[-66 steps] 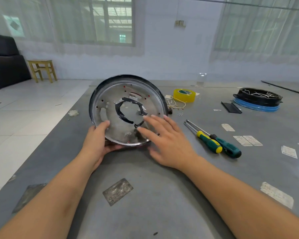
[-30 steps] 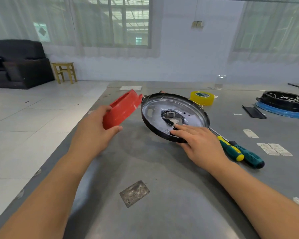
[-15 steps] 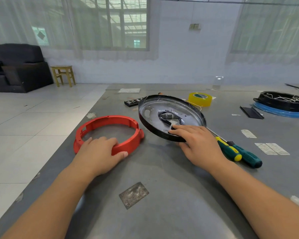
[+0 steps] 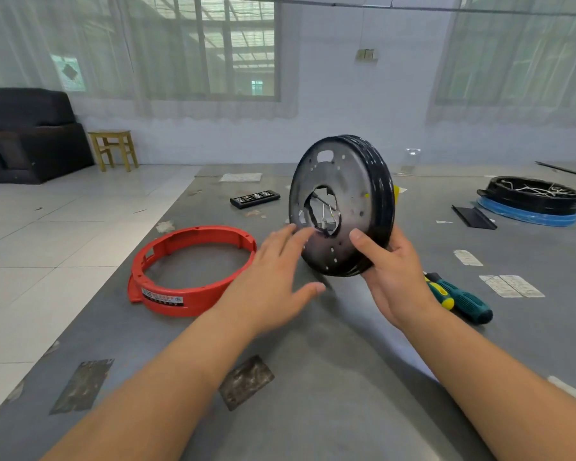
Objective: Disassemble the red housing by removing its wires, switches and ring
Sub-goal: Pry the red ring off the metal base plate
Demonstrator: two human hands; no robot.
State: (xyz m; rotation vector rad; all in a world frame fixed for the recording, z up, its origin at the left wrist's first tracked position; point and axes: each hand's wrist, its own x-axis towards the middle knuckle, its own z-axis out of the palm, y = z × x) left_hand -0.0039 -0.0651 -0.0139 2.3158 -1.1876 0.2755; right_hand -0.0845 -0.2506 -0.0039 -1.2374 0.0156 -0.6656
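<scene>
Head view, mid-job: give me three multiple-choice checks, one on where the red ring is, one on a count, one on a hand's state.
1. Where is the red ring?
A. flat on the table, left of the hands
B. in the left hand
C. on the stool

2. How many screwdrivers lie by the right wrist?
A. none
B. two
C. five

3. What is the right hand doing?
A. resting flat on the table
B. gripping the black disc's rim
C. holding a screwdriver

Answers:
1 A: the ring lies on the grey table with nothing touching it.
2 B: a yellow-banded handle and a green one lie side by side.
3 B: thumb and fingers curl round the upright black disc; the left hand reaches open.
</scene>
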